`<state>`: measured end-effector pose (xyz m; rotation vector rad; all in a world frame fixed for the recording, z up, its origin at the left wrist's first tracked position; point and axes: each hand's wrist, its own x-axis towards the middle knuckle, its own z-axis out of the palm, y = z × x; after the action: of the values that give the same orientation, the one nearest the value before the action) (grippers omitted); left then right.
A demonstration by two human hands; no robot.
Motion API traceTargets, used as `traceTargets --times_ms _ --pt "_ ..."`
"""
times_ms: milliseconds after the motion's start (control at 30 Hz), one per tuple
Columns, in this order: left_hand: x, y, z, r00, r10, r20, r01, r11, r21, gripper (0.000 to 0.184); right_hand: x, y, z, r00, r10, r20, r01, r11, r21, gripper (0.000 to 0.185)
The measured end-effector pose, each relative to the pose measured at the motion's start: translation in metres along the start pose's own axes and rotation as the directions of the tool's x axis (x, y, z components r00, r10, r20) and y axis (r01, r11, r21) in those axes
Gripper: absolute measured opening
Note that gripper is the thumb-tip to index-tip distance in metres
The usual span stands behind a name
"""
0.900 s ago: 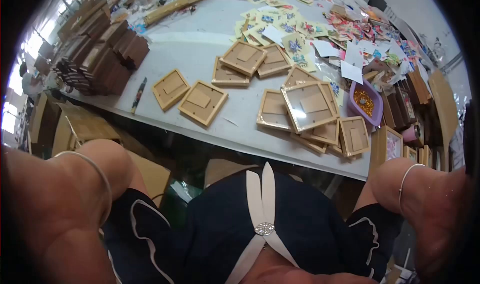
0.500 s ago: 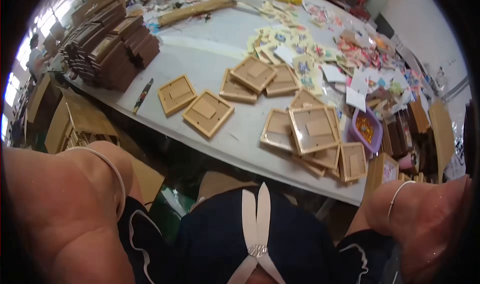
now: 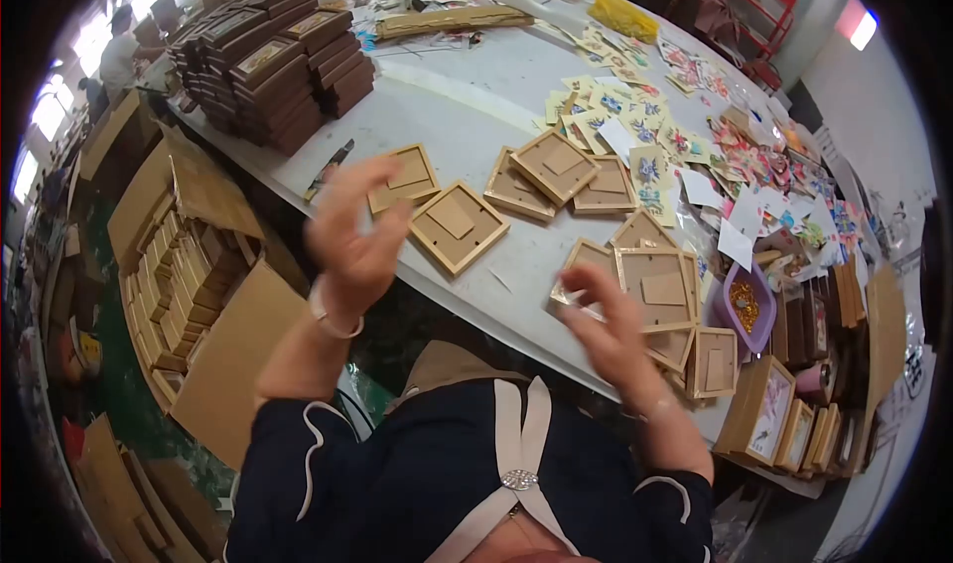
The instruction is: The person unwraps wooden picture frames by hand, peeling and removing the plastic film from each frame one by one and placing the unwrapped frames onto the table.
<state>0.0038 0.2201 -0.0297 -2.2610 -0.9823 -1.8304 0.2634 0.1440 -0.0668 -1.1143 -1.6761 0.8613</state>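
My left hand (image 3: 352,230), blurred by motion, is raised over the table's front edge with thumb and fingers apart and nothing in it. It is nearest to two light wooden photo frames, one partly behind its fingers (image 3: 409,174) and another lying beside them (image 3: 460,227). My right hand (image 3: 606,330) hovers at a pile of frames, its fingers curved and apart. In front of it lies a glass-fronted frame (image 3: 588,255), partly hidden by the fingers; contact cannot be made out. Another frame with a brown back (image 3: 657,287) tops the pile.
A utility knife (image 3: 330,169) lies left, before stacked dark brown frames (image 3: 268,76). Behind are printed flower cards (image 3: 645,166) and a purple basket (image 3: 756,335) of small golden pieces. Cardboard boxes stand left (image 3: 223,354) and right (image 3: 884,325). More frames overlap mid-table (image 3: 556,166).
Both hands have come forward from beside my body to the table, the left toward the left-hand frames, the right toward the right-hand pile. The view has shifted; the frames stay in place.
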Motion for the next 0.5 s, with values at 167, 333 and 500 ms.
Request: traceTargets --times_ms 167,333,500 --pt "-0.113 -0.088 0.062 0.859 -0.454 0.238 0.363 0.866 0.344 0.024 0.015 0.124 0.077 0.927 0.366 0.079 -0.371 0.926 0.065 0.051" --pt "-0.130 -0.104 0.085 0.849 -0.398 0.348 0.265 0.890 0.371 0.024 0.047 0.152 0.097 0.968 0.241 0.068 -0.248 0.960 0.129 0.063" --pt "-0.095 -0.095 0.101 0.801 -0.433 0.413 0.191 0.839 0.509 0.023 0.058 0.149 0.089 0.965 0.258 0.041 -0.251 0.871 0.422 0.063"
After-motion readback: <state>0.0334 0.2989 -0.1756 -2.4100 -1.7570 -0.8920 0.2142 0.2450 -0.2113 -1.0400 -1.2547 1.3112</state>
